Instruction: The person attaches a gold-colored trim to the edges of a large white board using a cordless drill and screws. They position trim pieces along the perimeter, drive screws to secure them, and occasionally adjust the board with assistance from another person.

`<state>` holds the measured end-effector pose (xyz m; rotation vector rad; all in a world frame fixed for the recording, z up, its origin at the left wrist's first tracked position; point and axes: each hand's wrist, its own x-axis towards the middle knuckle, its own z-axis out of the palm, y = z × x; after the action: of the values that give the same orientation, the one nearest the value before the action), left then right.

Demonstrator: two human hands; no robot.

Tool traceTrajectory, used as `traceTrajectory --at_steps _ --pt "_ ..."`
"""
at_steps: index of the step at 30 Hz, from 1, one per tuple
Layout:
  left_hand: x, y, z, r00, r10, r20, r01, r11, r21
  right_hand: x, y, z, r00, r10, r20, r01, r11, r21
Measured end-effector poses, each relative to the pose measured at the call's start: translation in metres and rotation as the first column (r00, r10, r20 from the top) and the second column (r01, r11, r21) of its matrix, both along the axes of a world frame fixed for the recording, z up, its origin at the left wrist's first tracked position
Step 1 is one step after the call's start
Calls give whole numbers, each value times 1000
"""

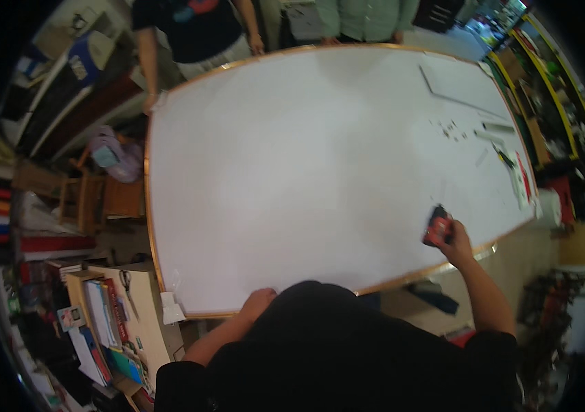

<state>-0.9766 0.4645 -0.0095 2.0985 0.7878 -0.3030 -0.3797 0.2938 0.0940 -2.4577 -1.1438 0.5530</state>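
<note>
Clasping one red-black tool (436, 228) over one white board (292, 172), right fingers (453, 234) curl; left fingers (263, 295) I cannot tell.

Right hand (458, 247) grips tool (436, 227) (red); white board (278, 185) beneath.

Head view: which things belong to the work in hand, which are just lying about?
Likely in use: red-and-black tool in right hand; white board, left hand at its near edge.

Likely just lying about: scissors; folders.
</note>
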Motion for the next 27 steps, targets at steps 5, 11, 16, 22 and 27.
traceTrajectory --at_steps 5,11,16,22,27 --pt "1 4 -9 961 -253 111 258 965 -38 -104 57 -32 994 94 -61 -95 995 -9" --pt "-6 -6 -38 932 -268 245 242 961 130 -122 131 -100 936 257 242 -239 966 -101" --pt "-5 -11 -27 934 -136 331 124 991 58 -125 135 -109 912 265 313 -269 963 -34" --pt "-15 -29 2 961 144 237 -177 977 120 -179 32 -62 997 -13 72 6 995 101" --pt "-42 -62 17 551 600 -580 -824 281 -492 -251 -40 -70 263 -743 -615 493 651 -576"
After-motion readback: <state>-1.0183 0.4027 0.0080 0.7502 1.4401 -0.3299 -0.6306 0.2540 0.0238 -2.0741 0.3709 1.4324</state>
